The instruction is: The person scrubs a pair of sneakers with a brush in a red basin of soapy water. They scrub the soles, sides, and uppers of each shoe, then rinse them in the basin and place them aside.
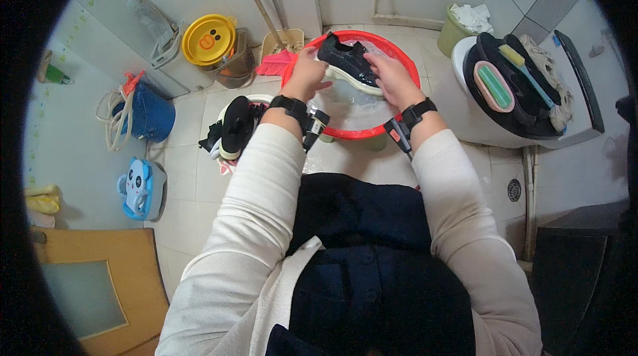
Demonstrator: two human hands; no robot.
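A wet black sneaker (347,59) with a white sole is held over a red plastic basin (346,133) of cloudy, sudsy water. My right hand (394,77) grips the shoe's right end. At its left end is my left hand (306,72), fingers bent beside the sole; whether it grips the shoe is unclear. Left of the basin, more black shoes (237,124) with white soles are piled on a small container. On the toilet lid at the right lie black shoe parts or insoles (518,82), a brush (528,77) with a blue handle, and a pink and green scrub brush (494,87).
A pink broom (276,63) and dustpan stand behind the basin's left side, near a yellow-lidded bucket (209,39). Farther left are a blue bucket (154,117) with a hose and a blue-and-white box (144,189). A green waste bin (451,32) stands at the back right.
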